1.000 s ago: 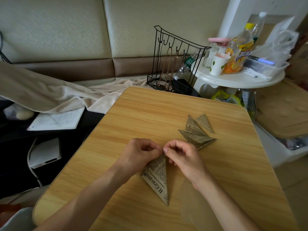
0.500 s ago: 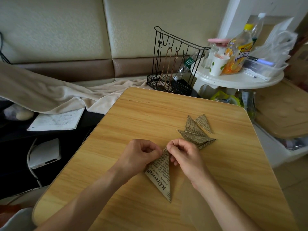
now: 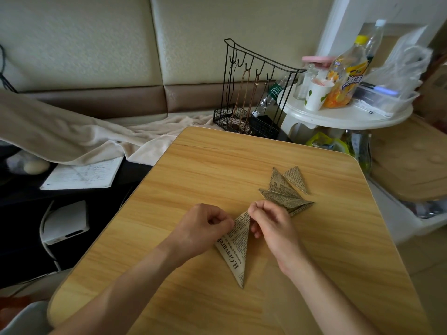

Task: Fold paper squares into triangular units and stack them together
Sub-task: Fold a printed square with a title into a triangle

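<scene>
newsprint triangle (image 3: 235, 247) laid flat mid-table (image 3: 326, 274), long point toward near edge. top corner pinched by left hand (image 3: 202, 229) and right hand (image 3: 271, 226). folded units (image 3: 286, 189) piled nearer right edge.

Left hand (image 3: 202, 228) covers the left upper edge of the newsprint triangle (image 3: 235, 247); right hand (image 3: 271, 223) hides its top tip & the near corner of the folded-triangle pile (image 3: 285, 192) at 1 o'clock. Fingertips curl under, contact pts not visible. Small print on paper too fine to read. Both forearms cut off at bottom edge. Wooden table (image 3: 314, 262): near edge out of frame. Bottle label (image 3: 350, 78) at 1 o'clock blurred. Notebook (image 3: 82, 175) writing at 10 o'clock illegible.
</scene>
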`<act>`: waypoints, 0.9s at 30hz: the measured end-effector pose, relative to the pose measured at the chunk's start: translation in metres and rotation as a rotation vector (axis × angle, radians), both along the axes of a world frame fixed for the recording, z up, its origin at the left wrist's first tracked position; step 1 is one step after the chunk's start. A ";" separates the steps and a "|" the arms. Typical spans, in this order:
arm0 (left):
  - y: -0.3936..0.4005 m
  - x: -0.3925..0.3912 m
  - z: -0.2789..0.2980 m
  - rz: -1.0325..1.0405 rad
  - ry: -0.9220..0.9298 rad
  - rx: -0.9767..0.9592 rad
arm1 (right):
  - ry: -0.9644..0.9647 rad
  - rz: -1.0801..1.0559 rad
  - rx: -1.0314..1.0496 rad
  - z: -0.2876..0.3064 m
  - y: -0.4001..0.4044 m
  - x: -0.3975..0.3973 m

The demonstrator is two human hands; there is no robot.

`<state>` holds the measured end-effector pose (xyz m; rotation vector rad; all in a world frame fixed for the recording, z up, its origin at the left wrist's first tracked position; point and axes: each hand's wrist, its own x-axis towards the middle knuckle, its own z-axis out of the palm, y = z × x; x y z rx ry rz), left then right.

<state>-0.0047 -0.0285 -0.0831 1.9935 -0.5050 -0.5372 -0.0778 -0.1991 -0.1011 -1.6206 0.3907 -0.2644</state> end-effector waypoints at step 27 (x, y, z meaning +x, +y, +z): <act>0.001 0.000 -0.001 0.021 -0.206 -0.039 | -0.035 0.056 -0.120 -0.008 0.000 -0.001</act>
